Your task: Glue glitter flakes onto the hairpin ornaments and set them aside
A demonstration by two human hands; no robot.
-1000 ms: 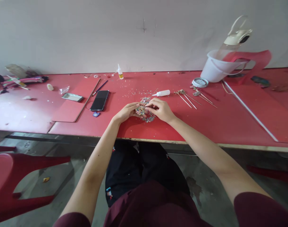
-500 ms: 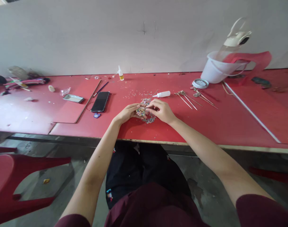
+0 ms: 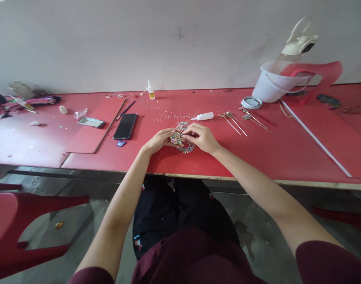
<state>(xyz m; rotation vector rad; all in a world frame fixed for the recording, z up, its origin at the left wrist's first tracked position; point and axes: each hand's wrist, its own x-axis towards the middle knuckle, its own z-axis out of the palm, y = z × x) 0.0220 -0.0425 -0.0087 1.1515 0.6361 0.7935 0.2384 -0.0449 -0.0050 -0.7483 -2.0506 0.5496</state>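
My left hand [image 3: 161, 141] is closed around a small ornament covered in sparkling stones [image 3: 176, 138], held just above the red table. My right hand [image 3: 199, 136] pinches a thin, dark, pointed tool at the ornament's upper right side; its exact kind is too small to tell. Loose shiny rhinestones [image 3: 187, 147] lie in a heap under and around both hands. Just beyond my right hand a white squeeze bottle with a narrow nozzle [image 3: 204, 116] lies on its side. Several stone-topped metal sticks [image 3: 234, 123] rest to the right.
A phone [image 3: 125, 126], a shallow metal tray [image 3: 91, 122] and a blue pen [image 3: 125, 110] lie to the left. A small glue bottle [image 3: 151, 90] stands near the wall. At the back right are a round tin [image 3: 251, 103] and a white bucket [image 3: 270, 83] holding a bottle.
The view has shifted very slightly. Both hands stay at the ornament, with only a tiny movement of the fingers.
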